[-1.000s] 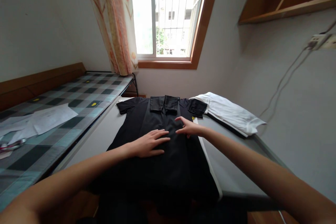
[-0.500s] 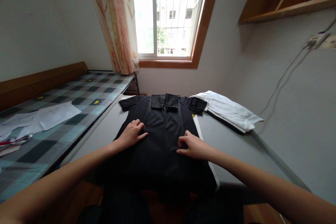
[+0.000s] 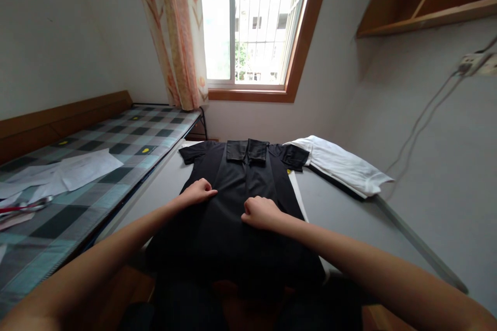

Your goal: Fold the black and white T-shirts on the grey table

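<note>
A black short-sleeved shirt (image 3: 233,238) is spread over the grey table, its lower part reaching the near edge. Black folded pieces of cloth (image 3: 236,150) rest at its top. My left hand (image 3: 199,191) is closed on the left half of the shirt, and my right hand (image 3: 262,212) is closed near its middle. Both seem to pinch the black fabric. White cloth (image 3: 297,196) shows from under the shirt's right side.
A folded white garment (image 3: 337,165) lies on something black at the table's (image 3: 334,217) back right. Left of the table, a checked bed (image 3: 112,137) bears papers (image 3: 91,168). A curtained window (image 3: 256,31) stands behind, with a wooden shelf (image 3: 446,13) at upper right.
My right hand has moved left toward the shirt's middle, and its fingers have closed. My left hand has closed too, staying nearly in place. The view has shifted slightly.
</note>
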`<state>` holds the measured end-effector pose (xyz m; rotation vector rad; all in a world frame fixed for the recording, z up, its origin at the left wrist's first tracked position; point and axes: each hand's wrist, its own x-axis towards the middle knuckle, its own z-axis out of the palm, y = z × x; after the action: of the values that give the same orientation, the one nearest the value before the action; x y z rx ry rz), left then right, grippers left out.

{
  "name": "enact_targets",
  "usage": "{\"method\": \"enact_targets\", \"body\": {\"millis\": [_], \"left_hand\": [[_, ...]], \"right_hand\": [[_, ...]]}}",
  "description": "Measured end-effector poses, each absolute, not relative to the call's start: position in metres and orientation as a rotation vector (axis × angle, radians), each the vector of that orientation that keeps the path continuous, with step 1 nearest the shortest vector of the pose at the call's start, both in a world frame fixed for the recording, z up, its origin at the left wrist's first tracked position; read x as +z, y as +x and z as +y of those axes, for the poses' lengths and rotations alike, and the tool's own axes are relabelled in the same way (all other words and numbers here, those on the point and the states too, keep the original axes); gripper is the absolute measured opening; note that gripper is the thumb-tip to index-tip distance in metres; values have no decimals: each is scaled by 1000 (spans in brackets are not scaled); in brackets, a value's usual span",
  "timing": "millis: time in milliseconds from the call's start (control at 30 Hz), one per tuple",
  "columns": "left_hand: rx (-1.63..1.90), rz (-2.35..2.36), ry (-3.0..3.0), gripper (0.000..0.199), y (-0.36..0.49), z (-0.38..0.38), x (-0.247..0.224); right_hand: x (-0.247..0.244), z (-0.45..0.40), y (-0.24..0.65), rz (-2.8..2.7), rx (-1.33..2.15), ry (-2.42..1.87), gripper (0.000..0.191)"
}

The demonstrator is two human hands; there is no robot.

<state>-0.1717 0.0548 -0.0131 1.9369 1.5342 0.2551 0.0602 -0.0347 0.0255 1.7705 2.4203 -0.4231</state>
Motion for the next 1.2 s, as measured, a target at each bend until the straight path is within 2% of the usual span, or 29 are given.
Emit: {"method": "enact_targets", "body": {"millis": [133,267,300,367,500,667,767,933,1067,1200], "left_hand": [[183,1448,1932,43,-173,57,-13],[299,1554,2206,24,-171,42,-8],[370,1526,2344,25,-171,37,-7],[442,1272,2647,34,-173,23,-5],[184,517,2949,58,-183,-5,5],[-38,343,3013,70,-202,-27,22],[-97,322,3061,67,-208,-30,26],[-63,154,3168,54,-208,-28,27],[74,6,3160,54,-207,-34,29],[59,-51,3078,53,-206,-43,22]], "right_hand": [[22,-34,58,2527,-427,1719,22],[13,-37,59,2631,-384,1600,21],[12,-38,61,2676,-382,1552,22],[11,-42,68,2795,-396,1416,23],[16,-55,91,3006,-305,1076,22],[15,-73,126,3113,-44,642,29],[9,-78,146,3161,27,506,37],[14,-79,165,3236,104,388,40],[24,-86,168,3238,49,373,38],[21,-100,167,3215,-47,346,38]]}}
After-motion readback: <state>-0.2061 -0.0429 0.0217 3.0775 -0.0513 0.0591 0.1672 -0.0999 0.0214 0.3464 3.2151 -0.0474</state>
